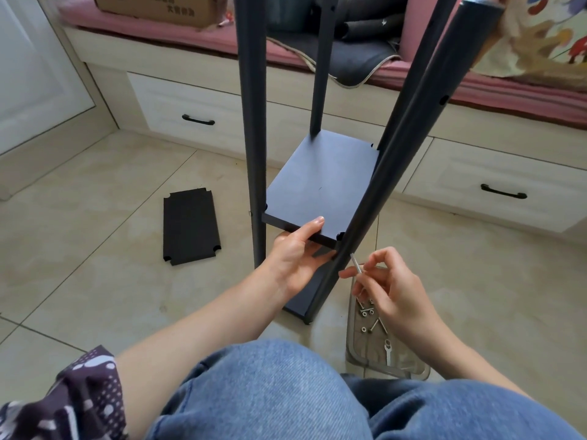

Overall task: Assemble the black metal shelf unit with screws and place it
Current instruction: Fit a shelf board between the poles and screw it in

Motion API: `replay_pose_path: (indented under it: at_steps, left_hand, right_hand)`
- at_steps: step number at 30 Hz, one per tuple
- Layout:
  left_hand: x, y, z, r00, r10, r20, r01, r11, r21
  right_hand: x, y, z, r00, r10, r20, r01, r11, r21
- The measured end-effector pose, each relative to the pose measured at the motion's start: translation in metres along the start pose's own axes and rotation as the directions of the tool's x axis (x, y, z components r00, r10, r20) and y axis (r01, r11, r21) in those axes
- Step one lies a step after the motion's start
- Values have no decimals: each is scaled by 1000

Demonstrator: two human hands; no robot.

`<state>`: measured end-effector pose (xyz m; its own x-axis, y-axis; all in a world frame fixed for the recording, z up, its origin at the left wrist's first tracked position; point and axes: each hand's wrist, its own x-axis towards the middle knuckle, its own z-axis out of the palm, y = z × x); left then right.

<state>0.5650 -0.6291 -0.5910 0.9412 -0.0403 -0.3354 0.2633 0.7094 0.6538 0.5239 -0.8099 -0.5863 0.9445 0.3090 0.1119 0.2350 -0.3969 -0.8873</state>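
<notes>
Black shelf panel (320,182) — pink cushion (190,30) (blue jeans (270,392))

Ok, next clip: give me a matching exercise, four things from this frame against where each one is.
Things:
1. screw
2. spare shelf board
3. wrench
4. cardboard box

Places:
A. flat on the floor tiles
B. on the pink cushion
C. pinched in the right hand
D. in the clear tray

Pairs: 1-C, 2-A, 3-D, 4-B
</notes>
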Motion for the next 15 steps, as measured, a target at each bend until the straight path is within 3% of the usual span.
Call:
replay_pose_path:
  at_steps: [15]
  left_hand:
    - [1, 1, -1, 1000, -24, 8, 24, 999, 26]
  right_hand:
    - [10, -4, -2, 1000, -10, 4, 10, 1000, 11]
